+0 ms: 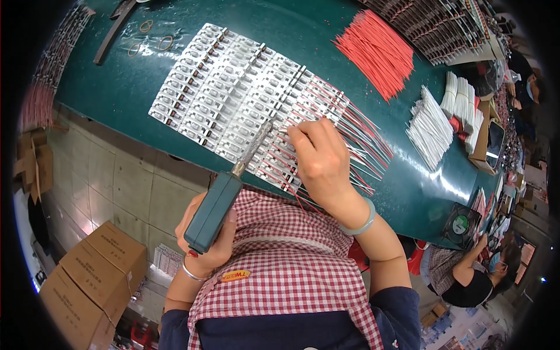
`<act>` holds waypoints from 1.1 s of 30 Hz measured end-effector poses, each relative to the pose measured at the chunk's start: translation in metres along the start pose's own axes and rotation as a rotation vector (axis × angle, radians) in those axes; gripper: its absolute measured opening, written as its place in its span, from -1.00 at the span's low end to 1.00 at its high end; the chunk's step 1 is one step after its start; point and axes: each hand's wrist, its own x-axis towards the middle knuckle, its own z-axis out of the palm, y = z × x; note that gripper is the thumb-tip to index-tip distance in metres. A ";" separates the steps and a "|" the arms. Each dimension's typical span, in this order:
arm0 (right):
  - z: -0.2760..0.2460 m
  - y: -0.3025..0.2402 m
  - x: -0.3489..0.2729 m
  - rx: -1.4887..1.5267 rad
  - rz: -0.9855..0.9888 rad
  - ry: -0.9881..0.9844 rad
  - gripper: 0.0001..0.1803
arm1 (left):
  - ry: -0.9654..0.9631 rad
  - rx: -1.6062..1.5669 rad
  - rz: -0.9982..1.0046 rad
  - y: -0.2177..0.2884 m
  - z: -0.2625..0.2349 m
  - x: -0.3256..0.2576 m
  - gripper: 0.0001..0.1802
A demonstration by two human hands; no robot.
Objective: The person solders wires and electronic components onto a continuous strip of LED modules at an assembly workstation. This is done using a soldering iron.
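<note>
My left hand (223, 244) is wrapped round the dark green handle of a soldering gun (213, 211). Its metal barrel and tip point up and right onto a panel of small white circuit boards (227, 87). Close to that tip, my right hand (321, 160) is closed in a pinch low over the boards; what lies between the fingertips is too small to make out. Red and white wires (367, 137) run from the panel's right-hand rows, passing under and beside my right hand, and fan out over the table's right side.
On the green table (309, 29) lie a pile of red wires (376, 55), white wires (430, 131) and rubber bands (166, 42). Wired assemblies (431, 29) are stacked at the far right. Cardboard boxes (96, 274) stand at lower left. Another person (472, 277) sits at right.
</note>
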 end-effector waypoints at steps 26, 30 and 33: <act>0.000 -0.013 -0.004 0.032 0.044 0.035 -0.65 | -0.036 -0.031 0.083 -0.001 0.003 0.005 -0.76; -0.001 -0.012 -0.004 0.027 0.046 0.034 -0.66 | -0.027 -0.048 -0.025 -0.015 0.002 -0.014 -0.80; -0.001 -0.012 -0.004 0.029 0.041 0.031 -0.66 | -0.017 -0.110 -0.102 -0.022 -0.002 -0.025 -0.80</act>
